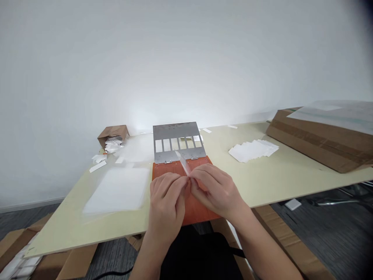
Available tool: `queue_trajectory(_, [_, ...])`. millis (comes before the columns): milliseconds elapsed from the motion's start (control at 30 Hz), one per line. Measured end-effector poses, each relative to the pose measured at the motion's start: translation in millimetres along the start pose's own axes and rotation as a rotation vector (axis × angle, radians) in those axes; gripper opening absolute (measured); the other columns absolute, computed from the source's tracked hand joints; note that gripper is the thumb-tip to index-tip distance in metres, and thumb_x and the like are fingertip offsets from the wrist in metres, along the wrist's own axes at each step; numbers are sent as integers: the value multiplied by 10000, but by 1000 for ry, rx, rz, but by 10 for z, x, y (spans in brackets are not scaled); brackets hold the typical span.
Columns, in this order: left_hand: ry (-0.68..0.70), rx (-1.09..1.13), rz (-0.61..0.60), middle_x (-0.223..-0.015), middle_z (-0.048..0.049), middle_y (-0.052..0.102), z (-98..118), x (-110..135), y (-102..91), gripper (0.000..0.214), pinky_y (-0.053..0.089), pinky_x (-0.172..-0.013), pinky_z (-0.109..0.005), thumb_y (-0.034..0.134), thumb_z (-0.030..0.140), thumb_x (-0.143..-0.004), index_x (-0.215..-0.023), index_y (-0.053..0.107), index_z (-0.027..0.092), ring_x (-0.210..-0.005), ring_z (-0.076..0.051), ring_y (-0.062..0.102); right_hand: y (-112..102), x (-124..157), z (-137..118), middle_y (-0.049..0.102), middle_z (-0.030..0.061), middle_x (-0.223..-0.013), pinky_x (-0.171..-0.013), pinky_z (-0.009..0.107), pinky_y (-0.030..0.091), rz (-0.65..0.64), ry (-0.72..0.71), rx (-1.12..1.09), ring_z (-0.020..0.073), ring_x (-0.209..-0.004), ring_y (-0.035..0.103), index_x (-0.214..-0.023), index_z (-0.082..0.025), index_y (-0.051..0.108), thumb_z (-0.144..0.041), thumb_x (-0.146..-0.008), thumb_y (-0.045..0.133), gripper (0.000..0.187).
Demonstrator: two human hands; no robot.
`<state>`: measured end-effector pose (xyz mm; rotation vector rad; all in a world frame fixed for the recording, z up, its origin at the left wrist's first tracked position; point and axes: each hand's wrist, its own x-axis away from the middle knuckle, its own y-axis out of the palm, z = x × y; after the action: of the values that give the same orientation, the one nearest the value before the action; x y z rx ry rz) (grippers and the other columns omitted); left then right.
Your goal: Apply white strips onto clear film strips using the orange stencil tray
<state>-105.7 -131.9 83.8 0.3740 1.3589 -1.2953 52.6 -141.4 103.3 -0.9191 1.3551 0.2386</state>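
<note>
Right now the star of the show is a narrow translucent film strip (182, 162), held up at a slant just over the near edge of a flat orange board (170, 169). Both hands are on it: the left hand (166, 199) and right hand (216, 190) come together at its lower end, fingers curled in and narrowed to a tight pinch. The hands hide the exact grip, so I can't tell which fingertips are actually on the film. The step in hand looks like fiddly two-handed work on that one strip, and handling it calls for small, careful finger moves.

Just past the strip, a grey steel plate with a row of rectangular slots (175, 130) sits against the far edge of the orange board, joined by what look like small hinges. The pale cream tabletop (60, 233) holds a frosted plastic sheet (116, 190) on the left, and a tipped brown cardboard box (113, 134) spilling white scraps beyond it. To the right there's a fanned stack of white paper cards (253, 151) and a big flat brown carton (317, 144). Nothing's in the way of the hands, though the hands themselves block the view of the board below.
</note>
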Motion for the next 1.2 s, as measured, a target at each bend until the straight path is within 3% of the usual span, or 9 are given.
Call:
queue_trajectory(167, [-114,109,-11,-949,-29,670,66,7,25,173,460,-830,-287,504,83,-941,-1017,605,199,-895,-146,613,35,3,-31,607,-8,-684,-561,236,479,89,155,-76,118,-605,555,-821,-217,521,-44,-814,487,177])
queue_trajectory(233, [-228,223,-23,-923,-22,670,93,31,38,143,473,-798,-262,507,113,-944,-996,606,202,-860,-135,623,31,9,-37,611,-12,-691,-580,238,485,87,249,-150,117,-619,564,-806,-217,524,-61,-801,480,162])
queue_trajectory(467, [-717,887,-218,-875,-14,629,117,161,127,51,506,-806,-239,586,204,-906,-863,571,182,-845,-126,613,-29,66,6,625,-12,-748,-640,257,469,-114,480,-324,127,-682,584,-803,-212,526,-93,-790,472,131])
queue_trajectory(600, [-988,1354,-306,-936,-53,676,88,218,199,287,528,-822,-302,763,362,-780,-939,611,178,-925,-199,657,-51,138,-2,616,-5,-813,-665,258,445,-280,501,-342,129,-738,572,-838,-207,522,-118,-816,488,98])
queue_trajectory(700, [-1220,1635,-281,-1023,-115,705,56,212,234,577,551,-822,-387,641,654,-795,-1099,633,164,-965,-276,680,-70,189,-48,597,-6,-805,-643,258,407,-402,478,-317,137,-743,545,-847,-206,510,-117,-822,484,96])
queue_trajectory(767, [-1316,1663,-245,-1008,-128,719,32,200,259,588,556,-817,-392,569,673,-838,-1078,653,144,-943,-281,694,-80,216,-77,591,-9,-791,-636,265,382,-466,445,-279,142,-732,519,-836,-206,498,-117,-824,480,92])
queue_trajectory(900, [-1437,1584,-122,-991,-111,735,-6,232,344,333,563,-811,-375,541,434,-929,-999,679,139,-871,-234,703,-76,263,-78,601,-7,-788,-654,278,369,-516,418,-227,148,-729,509,-833,-203,493,-109,-833,477,95])
queue_trajectory(1067, [-1430,1540,-114,-1083,-112,727,18,347,452,335,570,-780,-372,530,390,-933,-1127,673,157,-893,-229,697,-42,345,9,578,-21,-733,-549,229,338,-519,595,-265,116,-623,494,-816,-201,494,-126,-858,487,86])
queue_trajectory(1200, [-1425,1559,-93,-1135,-99,719,88,400,486,342,568,-801,-376,582,405,-906,-1162,664,193,-929,-229,694,-23,408,58,569,-32,-720,-562,226,350,-520,658,-290,112,-632,497,-794,-201,494,-116,-858,494,106])
